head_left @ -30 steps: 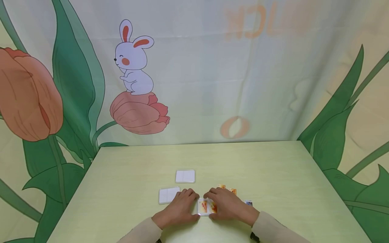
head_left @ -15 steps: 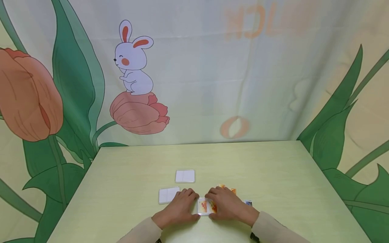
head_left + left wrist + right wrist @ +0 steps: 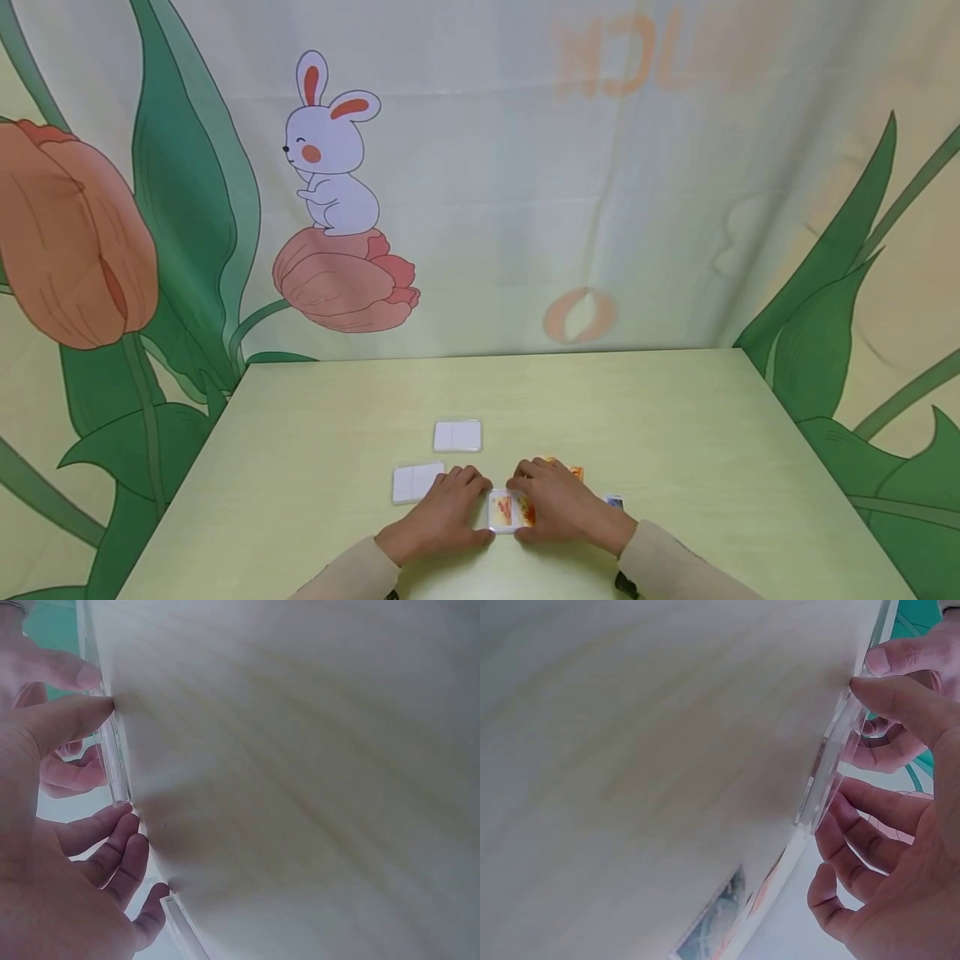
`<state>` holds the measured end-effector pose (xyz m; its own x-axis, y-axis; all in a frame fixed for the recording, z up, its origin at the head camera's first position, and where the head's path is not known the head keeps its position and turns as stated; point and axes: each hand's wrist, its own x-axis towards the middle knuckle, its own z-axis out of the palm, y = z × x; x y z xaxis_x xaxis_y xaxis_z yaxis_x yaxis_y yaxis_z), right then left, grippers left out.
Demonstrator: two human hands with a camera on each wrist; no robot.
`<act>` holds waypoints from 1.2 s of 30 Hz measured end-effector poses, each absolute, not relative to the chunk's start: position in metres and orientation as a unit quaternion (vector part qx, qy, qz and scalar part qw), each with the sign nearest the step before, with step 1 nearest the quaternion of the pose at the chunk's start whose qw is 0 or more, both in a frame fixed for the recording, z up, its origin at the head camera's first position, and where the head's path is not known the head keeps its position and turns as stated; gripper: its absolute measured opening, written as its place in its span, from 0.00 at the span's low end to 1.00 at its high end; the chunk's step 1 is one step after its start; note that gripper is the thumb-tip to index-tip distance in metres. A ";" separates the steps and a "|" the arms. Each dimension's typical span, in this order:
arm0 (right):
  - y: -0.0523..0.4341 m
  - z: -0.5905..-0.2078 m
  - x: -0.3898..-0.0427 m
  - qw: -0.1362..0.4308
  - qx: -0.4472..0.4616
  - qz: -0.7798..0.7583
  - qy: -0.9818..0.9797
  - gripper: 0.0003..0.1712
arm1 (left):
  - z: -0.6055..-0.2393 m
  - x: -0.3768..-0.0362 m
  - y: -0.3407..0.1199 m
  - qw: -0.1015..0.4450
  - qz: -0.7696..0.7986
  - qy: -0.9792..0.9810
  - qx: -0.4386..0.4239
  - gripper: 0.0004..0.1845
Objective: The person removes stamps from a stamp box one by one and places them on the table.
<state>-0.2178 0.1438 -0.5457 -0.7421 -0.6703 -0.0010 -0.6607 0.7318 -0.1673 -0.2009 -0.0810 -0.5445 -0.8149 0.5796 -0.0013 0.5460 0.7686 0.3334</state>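
Two hands frame everything here, so start with the counter (image 3: 675, 417) they rest on: a pale green-yellow top running away from you toward the printed backdrop (image 3: 480, 167) of tulips and a rabbit at 12 o'clock.

Your left hand (image 3: 442, 517) and right hand (image 3: 562, 508) lie side by side at 6 o'clock, knuckles up, fingertips pointing to 12 and nearly meeting. Between them sits the clear picture tile (image 3: 508, 510), a small transparent block with an orange print on its face. Its long axis runs roughly from 9 to 3, so each hand takes one short end: the left at the 9 o'clock end, the right at the 3 o'clock end. Neither is nearer; the tile lies dead centre between them. In the left wrist view the thumb and curled fingers (image 3: 112, 840) press on the clear edge (image 3: 116, 769); in the right wrist view the thumb and fingers (image 3: 855, 832) pinch the edge (image 3: 829, 769) likewise. Both hands are clamped on it, and it looks flat on the counter.

Beyond the left hand, at 10 and 11 o'clock, lie two blank white tiles (image 3: 457, 435), apart from each other. Behind the right hand an orange-printed piece (image 3: 573, 472) peeks out, and a small bluish piece (image 3: 613, 501) sits at its 3 o'clock side.
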 end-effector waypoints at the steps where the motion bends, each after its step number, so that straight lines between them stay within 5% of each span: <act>1: 0.144 -0.545 -0.218 0.032 -0.358 -0.080 0.930 0.34 | -0.545 -0.201 -0.081 0.053 0.161 0.939 0.299 0.31; 36: 0.145 -0.536 -0.220 0.045 -0.362 -0.097 0.926 0.33 | -0.546 -0.202 -0.083 0.055 0.166 0.939 0.296 0.32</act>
<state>-0.2198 0.1448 -0.5362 -0.7340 -0.6791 -0.0133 -0.6616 0.7192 -0.2124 -0.2017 -0.0828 -0.5462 -0.8190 0.5737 -0.0060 0.5371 0.7703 0.3438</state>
